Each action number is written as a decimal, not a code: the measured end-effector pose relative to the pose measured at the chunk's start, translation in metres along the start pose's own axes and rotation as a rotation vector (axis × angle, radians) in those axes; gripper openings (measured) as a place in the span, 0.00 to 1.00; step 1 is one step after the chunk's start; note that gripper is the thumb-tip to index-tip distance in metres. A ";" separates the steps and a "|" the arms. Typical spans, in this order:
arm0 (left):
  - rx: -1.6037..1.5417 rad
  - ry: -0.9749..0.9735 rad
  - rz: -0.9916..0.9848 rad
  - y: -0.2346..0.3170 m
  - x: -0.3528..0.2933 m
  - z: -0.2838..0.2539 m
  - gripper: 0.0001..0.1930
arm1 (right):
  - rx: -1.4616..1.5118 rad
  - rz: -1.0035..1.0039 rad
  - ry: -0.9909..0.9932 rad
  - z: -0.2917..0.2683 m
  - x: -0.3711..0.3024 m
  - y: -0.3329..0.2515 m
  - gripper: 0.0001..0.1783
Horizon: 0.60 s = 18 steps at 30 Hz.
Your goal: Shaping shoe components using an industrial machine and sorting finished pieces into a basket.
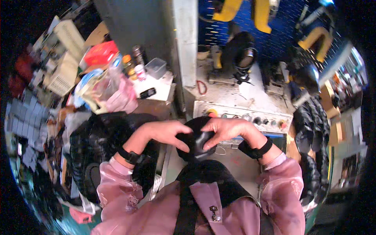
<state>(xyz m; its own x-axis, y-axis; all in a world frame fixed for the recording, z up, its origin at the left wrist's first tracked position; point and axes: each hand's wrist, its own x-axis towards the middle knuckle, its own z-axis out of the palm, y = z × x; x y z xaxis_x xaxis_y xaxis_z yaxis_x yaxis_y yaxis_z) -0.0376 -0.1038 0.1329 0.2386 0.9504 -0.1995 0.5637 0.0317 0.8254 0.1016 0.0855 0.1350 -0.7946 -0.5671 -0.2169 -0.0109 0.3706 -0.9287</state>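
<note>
Between my two hands is a glossy black rounded piece (201, 144), shaped somewhat like a shoe upper; its exact kind is unclear. My left hand (169, 134) grips its left side, thumb on the near face and fingers over the far side. From the right, my right hand (225, 131) holds it the same way, with the thumb pressed on its shiny middle. The piece is held in front of my dark apron, just before the machine's control panel (270, 124). Most fingertips are hidden behind it.
Beyond the panel stands a machine with black rounded heads (239, 51) and yellow curved parts (262, 15). Dark glossy items are heaped at left (88, 147) and right (311, 129). A side table (162, 84) carries bottles, a clear tub (156, 67), a phone-like device and plastic bags (117, 94).
</note>
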 end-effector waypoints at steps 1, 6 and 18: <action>0.061 -0.191 -0.114 0.000 0.017 0.002 0.23 | -0.046 0.090 -0.023 0.001 -0.011 -0.009 0.16; -0.252 -0.094 0.039 -0.005 0.072 0.001 0.18 | 0.065 0.157 0.289 0.005 -0.066 0.004 0.12; 0.078 -0.258 0.091 0.037 0.202 0.053 0.15 | -0.143 0.159 0.339 0.005 -0.180 0.075 0.18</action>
<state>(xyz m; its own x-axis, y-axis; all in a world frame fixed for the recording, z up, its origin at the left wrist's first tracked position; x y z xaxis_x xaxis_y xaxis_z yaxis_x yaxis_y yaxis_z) 0.0739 0.0730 0.0952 0.4791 0.8375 -0.2627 0.5874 -0.0835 0.8050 0.2468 0.2119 0.1030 -0.9481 -0.2287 -0.2210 0.0628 0.5467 -0.8350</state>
